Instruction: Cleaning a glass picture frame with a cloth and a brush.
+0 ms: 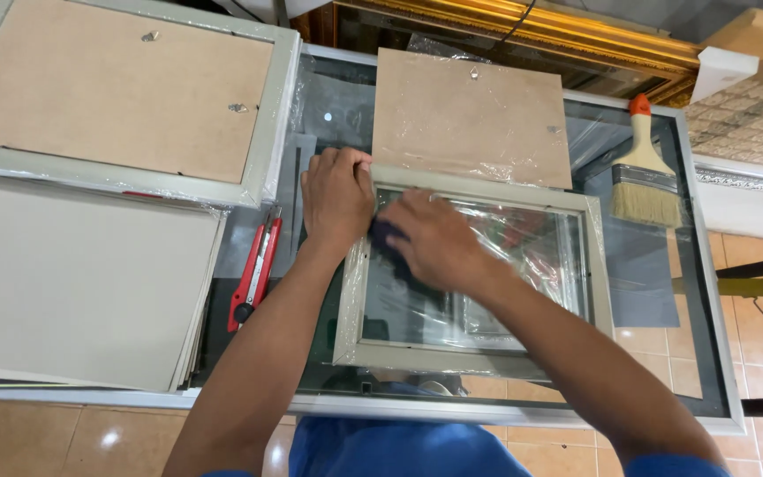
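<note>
Clearly, frame: a pale picture frame [474, 353] in clear wrap lies flat on the glass table [708, 353], long axis running 9 to 3 o'clock.
Right hand: the right hand [434, 240] presses a dark cloth [386, 237] on the pane, fingers closed over it.
Left hand: the left hand [337, 193], at 10 o'clock, fingers curled on the frame's corner.
Nearer: both touch.
Hidden: most of the cloth; how tightly it is gripped, cannot tell.
</note>
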